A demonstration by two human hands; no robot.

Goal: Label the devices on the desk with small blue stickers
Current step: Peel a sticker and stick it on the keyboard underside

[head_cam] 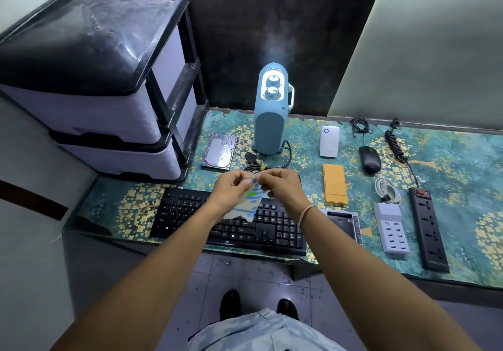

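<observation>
While both hands (pixel 254 184) pinch the top of the sticker sheet (pixel 249 203) above the keyboard (pixel 190 214) near the worktop's front edge, a sticker is seemingly being peeled (blue ones remain); next, press it onto a device.

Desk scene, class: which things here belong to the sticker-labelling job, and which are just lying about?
Part of the job:
sticker sheet, held by left hand and right hand
keyboard
hard drive
mouse
power strip
USB charger

Lying about:
drawer unit
white cable
black cable
</observation>
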